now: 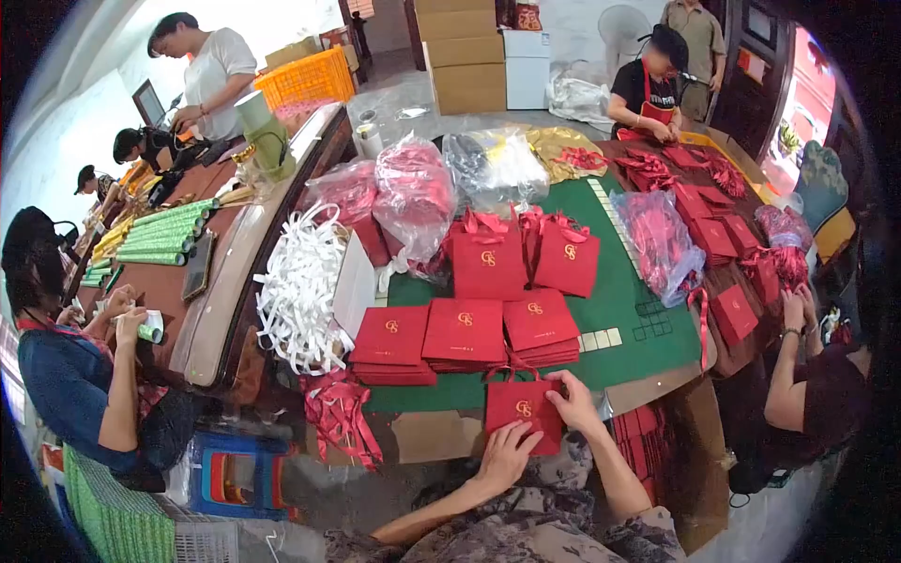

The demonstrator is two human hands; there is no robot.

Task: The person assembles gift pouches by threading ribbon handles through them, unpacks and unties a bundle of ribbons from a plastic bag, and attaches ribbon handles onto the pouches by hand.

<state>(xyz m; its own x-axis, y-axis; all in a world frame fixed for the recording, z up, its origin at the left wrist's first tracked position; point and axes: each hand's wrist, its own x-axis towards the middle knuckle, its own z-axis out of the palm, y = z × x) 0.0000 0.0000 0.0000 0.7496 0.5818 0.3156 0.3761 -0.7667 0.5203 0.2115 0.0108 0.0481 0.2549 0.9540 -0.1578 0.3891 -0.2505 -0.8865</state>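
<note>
A small red paper bag (522,409) with ribbon handles lies at the near edge of the green-topped desk (627,310), gripped by both hands: the left hand (507,455) at its lower corner, the right hand (572,402) on its right side. Just beyond it sit three stacks of flat red bags (465,333), with a heap of white ribbons (298,286) to the left

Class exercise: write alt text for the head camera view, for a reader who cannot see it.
Seen from above, a person's left hand and right hand hold a small red gift bag at the near edge of a green-topped table. Stacks of flat red bags, a heap of white ribbon and plastic sacks of red goods lie beyond, with other workers seated around.
</note>
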